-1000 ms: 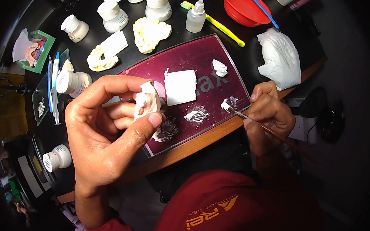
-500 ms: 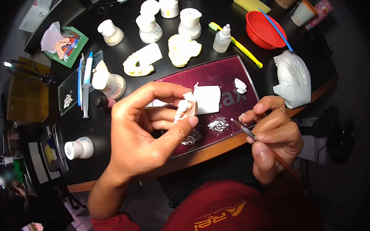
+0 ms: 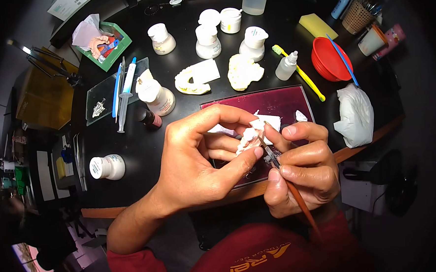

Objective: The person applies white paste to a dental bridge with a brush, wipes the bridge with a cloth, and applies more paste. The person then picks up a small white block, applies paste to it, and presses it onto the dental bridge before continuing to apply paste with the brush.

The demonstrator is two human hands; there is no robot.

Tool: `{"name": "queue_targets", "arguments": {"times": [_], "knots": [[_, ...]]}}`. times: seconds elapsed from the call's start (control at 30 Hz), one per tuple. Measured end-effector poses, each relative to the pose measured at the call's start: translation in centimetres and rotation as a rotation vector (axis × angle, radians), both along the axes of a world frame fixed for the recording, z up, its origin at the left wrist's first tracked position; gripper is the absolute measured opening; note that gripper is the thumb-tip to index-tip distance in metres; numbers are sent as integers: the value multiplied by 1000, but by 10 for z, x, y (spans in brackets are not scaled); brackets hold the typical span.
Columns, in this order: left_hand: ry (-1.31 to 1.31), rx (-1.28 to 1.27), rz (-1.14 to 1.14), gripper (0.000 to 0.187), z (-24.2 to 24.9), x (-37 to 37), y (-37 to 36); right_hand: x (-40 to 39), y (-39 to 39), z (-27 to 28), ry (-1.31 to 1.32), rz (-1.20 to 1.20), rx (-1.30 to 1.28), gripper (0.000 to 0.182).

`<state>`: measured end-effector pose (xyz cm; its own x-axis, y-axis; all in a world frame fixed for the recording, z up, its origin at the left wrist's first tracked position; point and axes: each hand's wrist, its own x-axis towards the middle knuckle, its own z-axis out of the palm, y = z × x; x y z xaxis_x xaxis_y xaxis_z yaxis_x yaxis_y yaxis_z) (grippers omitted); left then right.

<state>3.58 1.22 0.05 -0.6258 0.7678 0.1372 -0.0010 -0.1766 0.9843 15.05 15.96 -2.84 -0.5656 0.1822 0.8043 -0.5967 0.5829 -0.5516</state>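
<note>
My left hand (image 3: 194, 162) is closed around a small pinkish-white dental cast (image 3: 250, 139), pinched between thumb and fingers. In my right hand (image 3: 308, 163) is a fine brush (image 3: 301, 204) with a reddish-brown handle, gripped like a pen. Its tip is at the cast; whether it touches cannot be told. Beneath both hands lies a dark red glass-like board (image 3: 280, 97). A white paper square (image 3: 273, 122) on it is partly hidden by my fingers. A crumpled white piece (image 3: 301, 116) sits near the board's right side.
Cream dental casts (image 3: 245, 73) stand behind the board, near several white jars (image 3: 207, 42). A dropper bottle (image 3: 287, 67), yellow toothbrush (image 3: 307, 79), red bowl (image 3: 328, 61) and white plastic bag (image 3: 353, 116) are on the right. A syringe (image 3: 126, 99) and dark bottle (image 3: 150, 119) lie left.
My right hand has moved left with the brush, bringing its tip from over the board to the cast. The view has shifted, so the table things appear farther right.
</note>
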Motion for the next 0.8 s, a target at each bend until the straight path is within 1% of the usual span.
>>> {"name": "queue_targets", "arguments": {"times": [0.23,0.53,0.73,0.8], "knots": [[65,-37,-5,35,0,-2,-1,-1,-1,-1,-6,-29,46,30],[38,-32,6,35,0,-2,-1,-2,-2,-1,-12,-50,41,30],[68,-30,21,33,-1,-3,-1,-2,-2,-1,-11,-55,47,33],[68,-16,37,27,-1,-3,0,-1,-2,-1,-8,-52,35,34]]}}
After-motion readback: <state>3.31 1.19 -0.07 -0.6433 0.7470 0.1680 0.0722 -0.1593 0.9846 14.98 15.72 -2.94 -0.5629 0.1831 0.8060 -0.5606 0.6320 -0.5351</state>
